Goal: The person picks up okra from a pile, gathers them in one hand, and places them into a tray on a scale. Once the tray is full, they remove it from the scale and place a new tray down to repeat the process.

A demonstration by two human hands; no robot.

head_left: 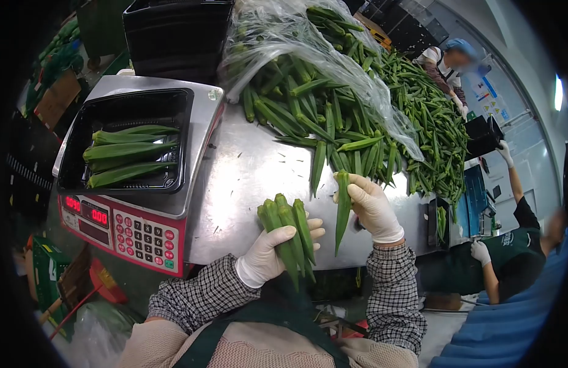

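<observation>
**Okra part-loaded in tray on scale; both hands full beside it**

Progress, judging from layout: partway. Done: black tray (186,135) sits on the scale (205,113) with about four okra pods (130,150) lying side by side, bare tray floor around them. Left over: pods in both hands are out of the tray, and a big loose okra pile (425,110) lies on the table (235,165), right of the scale and running well away from it. Scale display (93,211) lit red; digits too small to read surely.

Grip: left hand (259,260), nearer the scale, grasps a fanned bunch of okra (288,236), roughly four, thumb across the front, stem ends up. Right hand (377,211), farther right of the scale, pinches a single pod (343,211) near its stem end, tip down. Neither hand is touching the scale.

Materials: pods green, ridged, long, tapering to points, with blunt cut-looking caps. Tray glossy black plastic, rectangular, rounded corners, ribbed walls. Scale top smooth metal, body red, pale keypad. Table shiny metal with small green scraps. Clear plastic sheet (253,37), crinkled, over part of the pile, right of the scale. Gloves thin, whitish; sleeves checked cloth.
</observation>
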